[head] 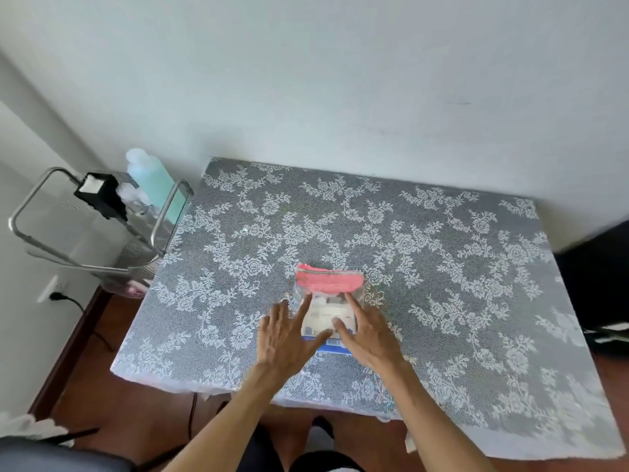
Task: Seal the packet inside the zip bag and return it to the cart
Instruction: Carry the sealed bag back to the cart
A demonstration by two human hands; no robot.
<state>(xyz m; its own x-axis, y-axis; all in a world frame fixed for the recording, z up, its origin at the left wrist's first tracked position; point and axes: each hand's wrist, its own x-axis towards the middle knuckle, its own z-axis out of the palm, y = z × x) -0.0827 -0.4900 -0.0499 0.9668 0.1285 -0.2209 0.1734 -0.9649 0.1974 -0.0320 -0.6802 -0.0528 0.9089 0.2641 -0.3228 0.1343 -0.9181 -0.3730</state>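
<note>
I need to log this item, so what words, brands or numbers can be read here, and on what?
None can be read.
White and blue packet inside the clear zip bag with a pink top: print blurred.
Black box with a white label on the metal cart: label unreadable.

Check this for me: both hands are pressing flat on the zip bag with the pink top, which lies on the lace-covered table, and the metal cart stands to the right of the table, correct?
Not quite. The head view shows the metal cart to the left of the table, not the right. The rest holds: the left hand and right hand press flat on the zip bag with the pink top.
</note>
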